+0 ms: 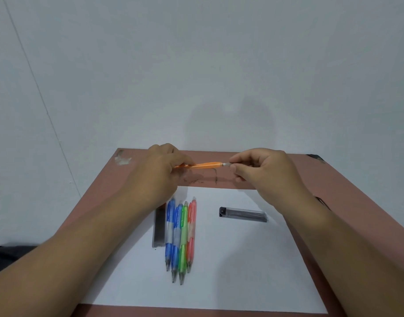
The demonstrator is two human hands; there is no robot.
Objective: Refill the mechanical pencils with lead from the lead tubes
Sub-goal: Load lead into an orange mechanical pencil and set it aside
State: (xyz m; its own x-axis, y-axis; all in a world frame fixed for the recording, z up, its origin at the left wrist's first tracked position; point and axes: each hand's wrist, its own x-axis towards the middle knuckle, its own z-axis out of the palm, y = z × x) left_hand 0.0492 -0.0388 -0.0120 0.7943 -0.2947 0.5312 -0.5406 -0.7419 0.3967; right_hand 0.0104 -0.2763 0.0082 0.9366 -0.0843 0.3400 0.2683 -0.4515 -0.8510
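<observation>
Orange pencil (pixel 202 165) sits mid-frame, level over the table (pixel 347 193). My left hand (pixel 161 170) grips its body steady so my right hand (pixel 260 170) can pinch its end. Below, four pencils (pixel 181 236) and two lead tubes (pixel 243 214) wait on white paper (pixel 230 271).

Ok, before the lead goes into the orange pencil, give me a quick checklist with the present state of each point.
1. Orange pencil held firmly by the left hand: ok.
2. Right hand pinching the pencil's end piece: ok.
3. End piece fully off, barrel open: cannot tell.
4. Lead tube within reach on the white sheet: ok.
5. That tube already opened: cannot tell.
6. Four other pencils lying together, clear of the hands: ok.
</observation>
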